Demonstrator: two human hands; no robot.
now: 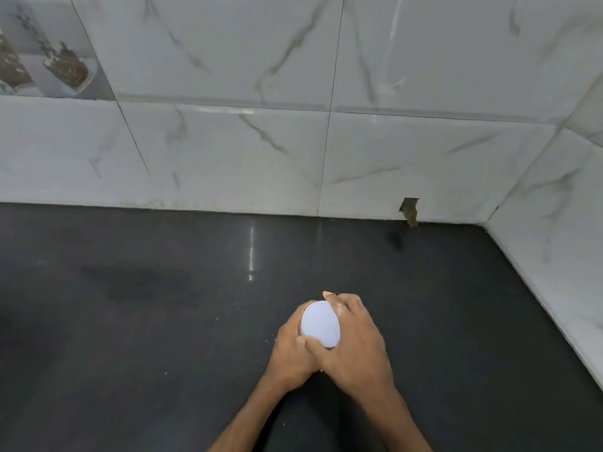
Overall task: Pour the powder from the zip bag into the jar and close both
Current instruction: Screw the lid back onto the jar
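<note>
Squarely between both hands' grip: white lid (pixel 320 323)

Jar (pixel 301 334) upright; white lid (pixel 320 323) on

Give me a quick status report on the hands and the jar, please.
Left hand and right hand both wrapped around the jar. White lid on top. Zip bag not in view. Nothing else nearby on the counter.
</note>
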